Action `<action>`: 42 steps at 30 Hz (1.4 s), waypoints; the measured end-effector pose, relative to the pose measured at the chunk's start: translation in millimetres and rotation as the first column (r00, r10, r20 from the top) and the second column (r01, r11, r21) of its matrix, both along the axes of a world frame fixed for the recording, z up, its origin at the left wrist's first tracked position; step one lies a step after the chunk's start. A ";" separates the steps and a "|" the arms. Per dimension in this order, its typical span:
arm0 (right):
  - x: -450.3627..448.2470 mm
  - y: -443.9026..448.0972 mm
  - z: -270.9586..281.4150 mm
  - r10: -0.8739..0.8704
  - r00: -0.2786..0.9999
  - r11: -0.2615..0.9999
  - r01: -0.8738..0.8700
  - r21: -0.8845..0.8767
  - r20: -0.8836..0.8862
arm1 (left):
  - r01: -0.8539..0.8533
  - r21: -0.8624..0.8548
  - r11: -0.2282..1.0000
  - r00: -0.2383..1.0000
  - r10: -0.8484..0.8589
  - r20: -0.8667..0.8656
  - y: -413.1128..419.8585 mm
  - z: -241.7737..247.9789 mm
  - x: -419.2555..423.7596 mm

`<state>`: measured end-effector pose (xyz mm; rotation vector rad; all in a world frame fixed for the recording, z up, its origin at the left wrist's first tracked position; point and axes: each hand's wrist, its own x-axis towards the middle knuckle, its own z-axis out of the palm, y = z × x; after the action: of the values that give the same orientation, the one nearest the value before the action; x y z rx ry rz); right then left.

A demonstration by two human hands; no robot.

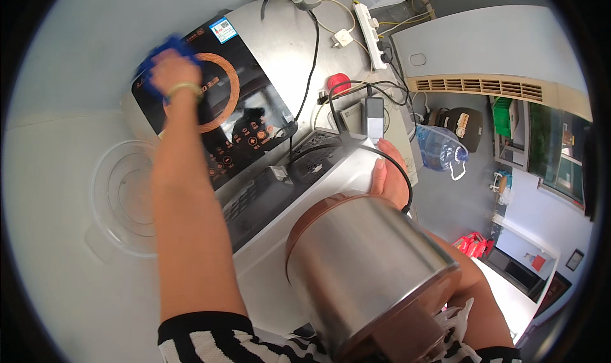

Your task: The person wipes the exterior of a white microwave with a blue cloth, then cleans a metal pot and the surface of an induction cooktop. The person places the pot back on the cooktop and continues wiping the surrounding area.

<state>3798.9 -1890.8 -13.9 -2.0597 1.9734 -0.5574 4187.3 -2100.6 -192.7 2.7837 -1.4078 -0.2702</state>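
Observation:
My left hand [175,71] presses a bunched blue cloth [164,59], blurred, onto the far left part of a black glass induction cooktop [250,81]. A copper-coloured ring and touch symbols mark the cooktop's surface. Against the right end of a white appliance [351,172] with a dark vented back lies my right hand [394,172], thumb on its casing and fingers around the edge. A stainless steel cylindrical appliance [367,262] with brown plastic ends is tilted on its side close to my body. It hides part of my right wrist and forearm.
Left of my arm lies a clear plastic lid [119,198]. Black cords [312,57], a power strip [370,36], a white plug [342,38] and a red coil [339,83] are on the metal worktop [281,28]. A large water bottle [439,148] stands beyond, at right.

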 end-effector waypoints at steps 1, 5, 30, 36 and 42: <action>5.4 1.0 -10.7 0.017 0.998 1.000 -0.018 0.008 0.062 | 0.288 0.002 0.958 0.946 -0.285 0.157 16.7 0.4 -16.3; 6.2 -0.7 3.2 0.001 0.999 0.999 -0.003 0.034 0.038 | 0.849 -0.396 0.351 0.422 -0.900 0.108 72.9 -10.5 -72.5; 10.9 1.7 -1.0 -0.004 1.000 0.997 0.004 0.077 -0.009 | 0.913 -0.182 0.365 0.369 -0.929 -0.011 123.9 2.0 -129.2; 7.6 -0.4 1.5 -0.003 1.000 0.999 0.003 0.051 -0.001 | 0.991 -0.120 0.049 0.030 -0.987 -0.161 147.9 10.2 -64.0; 10.8 0.3 -1.0 -0.014 1.000 0.998 0.014 0.069 0.001 | 0.570 0.015 0.821 0.820 -0.570 0.057 63.5 7.4 -47.3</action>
<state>3809.7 -1890.5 -14.8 -2.0062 1.9789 -0.4860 4140.0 -2037.0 -185.2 2.2985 -2.2294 -0.1827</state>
